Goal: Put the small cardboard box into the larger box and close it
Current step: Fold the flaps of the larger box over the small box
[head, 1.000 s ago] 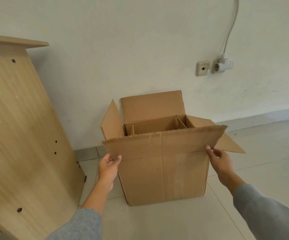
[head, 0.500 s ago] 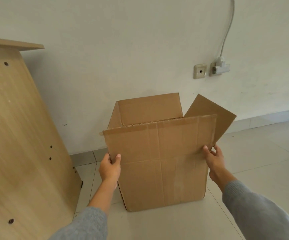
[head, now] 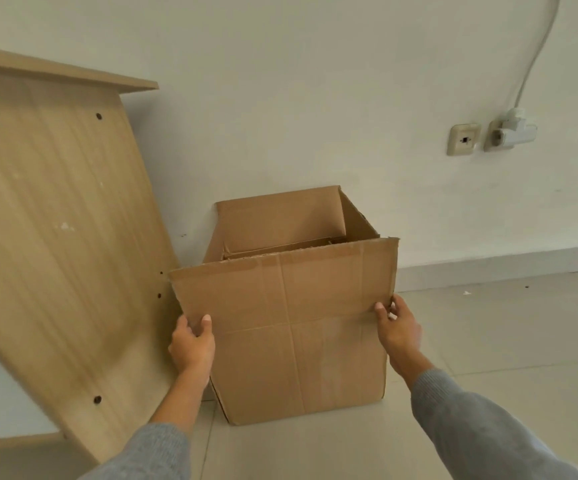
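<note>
The larger cardboard box [head: 298, 368] stands on the tiled floor against the wall. Its near flap [head: 280, 285] stands raised. My left hand [head: 192, 344] grips that flap's left lower corner, and my right hand [head: 396, 323] grips its right lower corner. The far flap [head: 280, 220] leans up against the wall. The right side flap [head: 358, 220] is folded inward over the opening, and the left side flap [head: 213, 249] tilts inward too. A thin cardboard edge [head: 277, 249] shows inside the opening; whether it is the small box I cannot tell.
A light wooden panel [head: 55, 237] with screw holes leans at the left, touching the box's left side. On the wall at the right sit a socket [head: 464, 139] and a white plug [head: 512, 131] with a cable going up. Tiled floor [head: 505, 341] stretches to the right.
The near flap rose from hanging outward to standing up. The right side flap swung from lying out to the right to folded inward, and the left flap turned in. Both hands kept their grip.
</note>
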